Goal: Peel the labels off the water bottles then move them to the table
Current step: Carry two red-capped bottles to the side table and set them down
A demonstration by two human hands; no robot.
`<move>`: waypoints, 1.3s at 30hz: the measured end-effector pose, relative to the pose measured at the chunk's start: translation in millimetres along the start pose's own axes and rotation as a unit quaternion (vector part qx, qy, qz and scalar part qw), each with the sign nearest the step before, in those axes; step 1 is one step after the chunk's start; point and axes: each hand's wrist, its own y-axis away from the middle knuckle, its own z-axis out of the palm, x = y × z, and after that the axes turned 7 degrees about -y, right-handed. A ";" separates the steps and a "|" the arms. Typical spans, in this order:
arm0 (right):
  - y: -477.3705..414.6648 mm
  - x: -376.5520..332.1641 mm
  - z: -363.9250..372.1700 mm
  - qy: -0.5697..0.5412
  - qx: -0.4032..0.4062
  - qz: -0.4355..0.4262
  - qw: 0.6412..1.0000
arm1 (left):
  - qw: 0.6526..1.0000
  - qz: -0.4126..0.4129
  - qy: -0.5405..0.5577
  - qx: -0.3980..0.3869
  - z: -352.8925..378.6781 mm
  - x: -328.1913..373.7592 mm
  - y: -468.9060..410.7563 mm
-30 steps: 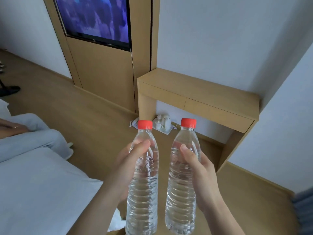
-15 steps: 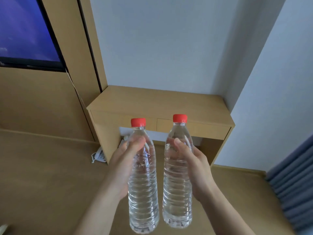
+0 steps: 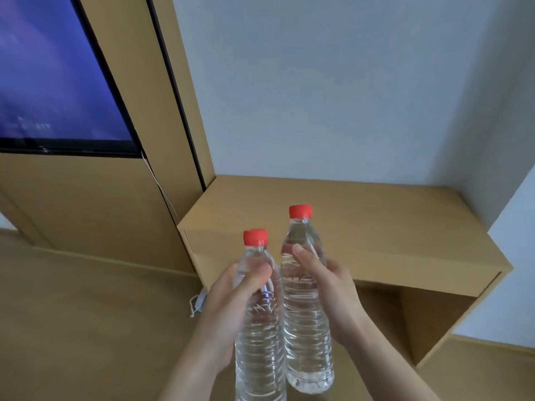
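Observation:
Two clear water bottles with red caps and no labels are held upright side by side in front of me. My left hand [image 3: 228, 308] grips the left bottle [image 3: 260, 351] around its upper body, thumb across the front. My right hand [image 3: 333, 290] grips the right bottle [image 3: 307, 337], which sits slightly higher and farther forward. The wooden table [image 3: 376, 227], a wall-mounted desk with a drawer front, lies just beyond the bottles; the right bottle's cap overlaps its top surface in view.
A TV screen [image 3: 52, 76] on a wooden wall panel [image 3: 95, 204] fills the upper left. A white cable [image 3: 198, 303] lies on the wooden floor by the desk's left leg. White walls close off the desk's back and right side.
The view has moved closer to the desk. Both hands carried the bottles forward toward it, and the right bottle now rides higher than the left.

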 end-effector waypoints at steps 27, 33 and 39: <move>-416.8 -33.0 -10.5 0.251 0.188 -0.006 0.950 | 0.993 0.016 -0.066 -0.097 6.5 50.7 -485.3; -469.8 -25.0 -27.9 0.274 0.259 0.019 0.926 | 0.962 0.034 -0.191 -0.195 22.2 46.1 -565.1; -522.2 -27.4 -53.1 0.296 0.227 0.026 0.927 | 0.916 0.047 -0.345 -0.198 43.0 37.2 -619.7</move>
